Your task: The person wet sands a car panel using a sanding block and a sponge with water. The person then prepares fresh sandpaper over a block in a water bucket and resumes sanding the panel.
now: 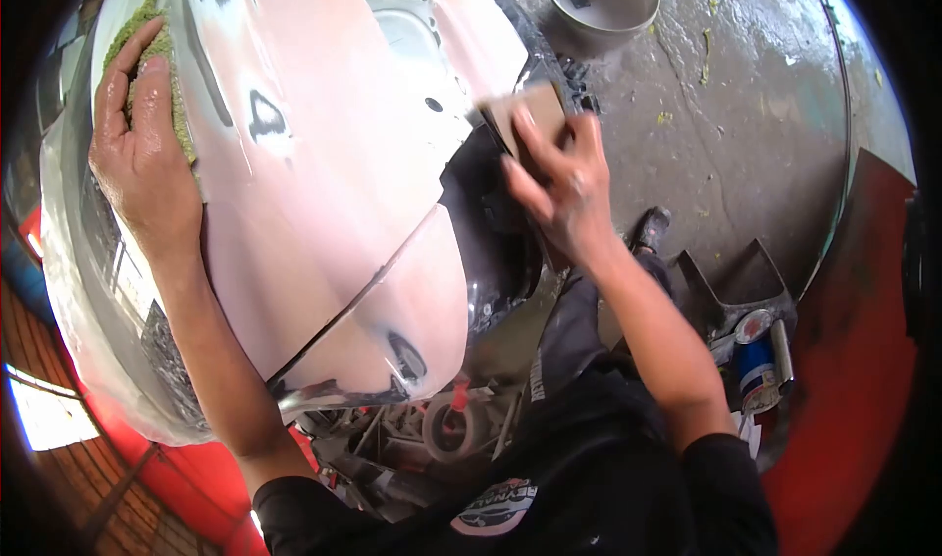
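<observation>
My left hand point(149, 158) is at the upper left, its fingers bent over a yellow-green sponge point(180, 109) pressed on the car body. Between my right thumb and fingers is a brown sanding block point(540, 107), slightly blurred. My right hand point(567, 183) is over the panel's right edge, beside a black plastic part point(486, 198). The block's underside is hidden, so I cannot tell whether it touches the panel. Wet, pinkish-white primer covers the car panel point(324, 163), with several dark and grey sanded patches and a dark seam across its lower part.
A round bowl point(606, 21) with cloudy liquid and a dark piece inside stands on the wet concrete floor point(726, 95). At the right, a blue can point(757, 371) stands near a dark seat-like object point(736, 286). A hose point(844, 134) runs along the far right.
</observation>
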`<action>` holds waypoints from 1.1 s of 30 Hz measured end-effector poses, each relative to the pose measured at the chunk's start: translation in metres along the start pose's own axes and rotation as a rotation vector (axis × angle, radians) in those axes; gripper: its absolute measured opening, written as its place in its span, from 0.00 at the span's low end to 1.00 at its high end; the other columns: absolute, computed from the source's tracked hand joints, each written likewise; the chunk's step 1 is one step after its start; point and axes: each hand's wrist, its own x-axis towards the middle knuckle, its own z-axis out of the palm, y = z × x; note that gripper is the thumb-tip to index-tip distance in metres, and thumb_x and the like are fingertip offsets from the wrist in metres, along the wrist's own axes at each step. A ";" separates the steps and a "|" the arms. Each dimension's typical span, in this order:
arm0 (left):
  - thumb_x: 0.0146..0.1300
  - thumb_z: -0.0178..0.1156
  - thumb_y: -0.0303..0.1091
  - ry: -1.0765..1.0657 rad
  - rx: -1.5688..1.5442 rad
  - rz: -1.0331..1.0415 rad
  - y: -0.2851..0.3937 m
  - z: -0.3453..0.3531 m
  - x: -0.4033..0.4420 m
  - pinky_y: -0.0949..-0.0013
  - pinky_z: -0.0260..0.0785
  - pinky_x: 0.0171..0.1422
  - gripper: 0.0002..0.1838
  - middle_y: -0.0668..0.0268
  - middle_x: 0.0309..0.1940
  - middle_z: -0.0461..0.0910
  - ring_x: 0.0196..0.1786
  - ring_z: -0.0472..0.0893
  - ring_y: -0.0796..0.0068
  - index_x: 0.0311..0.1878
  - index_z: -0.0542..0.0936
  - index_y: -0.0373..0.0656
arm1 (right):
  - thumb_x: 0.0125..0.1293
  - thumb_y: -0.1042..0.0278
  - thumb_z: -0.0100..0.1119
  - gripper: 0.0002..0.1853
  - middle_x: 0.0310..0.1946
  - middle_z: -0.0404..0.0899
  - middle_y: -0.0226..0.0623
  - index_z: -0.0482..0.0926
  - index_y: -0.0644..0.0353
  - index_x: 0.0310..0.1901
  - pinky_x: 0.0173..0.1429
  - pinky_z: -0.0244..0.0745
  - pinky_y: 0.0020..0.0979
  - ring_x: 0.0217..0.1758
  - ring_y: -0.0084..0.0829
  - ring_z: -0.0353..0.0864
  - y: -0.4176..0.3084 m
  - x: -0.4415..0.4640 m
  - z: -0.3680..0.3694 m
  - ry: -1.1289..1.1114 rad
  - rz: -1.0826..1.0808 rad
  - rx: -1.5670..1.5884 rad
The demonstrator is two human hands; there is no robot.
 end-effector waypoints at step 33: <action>0.80 0.57 0.37 -0.007 -0.021 -0.021 0.001 -0.001 0.001 0.64 0.75 0.68 0.17 0.60 0.59 0.88 0.59 0.86 0.68 0.63 0.88 0.46 | 0.62 0.60 0.76 0.28 0.48 0.71 0.50 0.86 0.48 0.65 0.51 0.77 0.45 0.49 0.51 0.75 -0.001 0.044 0.010 0.042 0.013 0.037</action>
